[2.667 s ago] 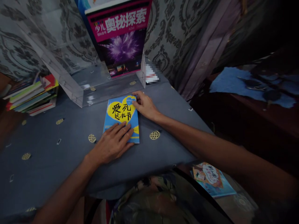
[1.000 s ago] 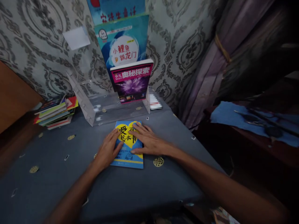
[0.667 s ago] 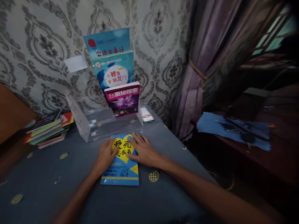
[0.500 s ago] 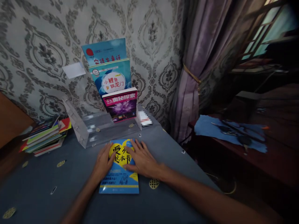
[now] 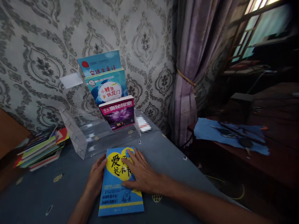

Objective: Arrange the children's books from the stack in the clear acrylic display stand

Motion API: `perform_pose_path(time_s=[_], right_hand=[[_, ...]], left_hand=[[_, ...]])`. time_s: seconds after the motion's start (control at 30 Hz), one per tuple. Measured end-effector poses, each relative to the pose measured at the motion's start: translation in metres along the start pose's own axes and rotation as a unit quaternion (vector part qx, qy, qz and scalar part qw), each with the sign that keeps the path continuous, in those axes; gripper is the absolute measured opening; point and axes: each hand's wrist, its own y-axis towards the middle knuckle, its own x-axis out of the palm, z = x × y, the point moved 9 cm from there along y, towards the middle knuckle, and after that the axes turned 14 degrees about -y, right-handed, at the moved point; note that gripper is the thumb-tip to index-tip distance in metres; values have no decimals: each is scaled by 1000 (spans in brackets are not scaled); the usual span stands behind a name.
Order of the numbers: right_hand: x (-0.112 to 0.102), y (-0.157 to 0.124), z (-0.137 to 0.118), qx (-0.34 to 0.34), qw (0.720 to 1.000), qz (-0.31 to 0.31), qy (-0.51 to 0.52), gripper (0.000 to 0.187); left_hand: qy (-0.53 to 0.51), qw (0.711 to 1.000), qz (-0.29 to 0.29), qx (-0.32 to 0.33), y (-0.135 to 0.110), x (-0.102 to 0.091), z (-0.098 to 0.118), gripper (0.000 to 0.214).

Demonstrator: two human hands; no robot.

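A blue paperback book point(image 5: 121, 196) with a yellow heart and black Chinese lettering lies face up in front of me. My left hand point(image 5: 95, 174) is at its left edge, the fingertips curled against that side and partly hidden. My right hand point(image 5: 142, 172) rests across the right part of the cover, fingers spread, with the thumb over the lower heart. Behind the book stands a clear acrylic book stand point(image 5: 76, 137). In its right part lean a purple-and-black book point(image 5: 120, 115), a teal book point(image 5: 111, 88) and a taller blue book point(image 5: 99, 60), stepped upward.
A pile of thin books point(image 5: 44, 146) lies left of the stand on the grey-blue tablecloth point(image 5: 67, 189). A white card point(image 5: 71, 80) is at the stand's upper left. To the right are a tied purple curtain point(image 5: 184, 87) and a blue cloth point(image 5: 205, 132) with dark tools.
My left hand has slid off the cover to the book's left edge. The book has come slightly nearer to me, and the whole view has shifted a little. My right hand stays on the cover.
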Motion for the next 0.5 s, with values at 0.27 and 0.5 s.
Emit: perform_pose_path(time_s=[0.27, 0.5], right_hand=[[1, 0, 3, 20, 995, 71, 64, 77], [-4, 6, 38, 100, 922, 213, 308, 84]], left_hand=[[-39, 995, -2, -93, -29, 24, -2, 33], [-67, 997, -3, 29, -33, 35, 26, 18]])
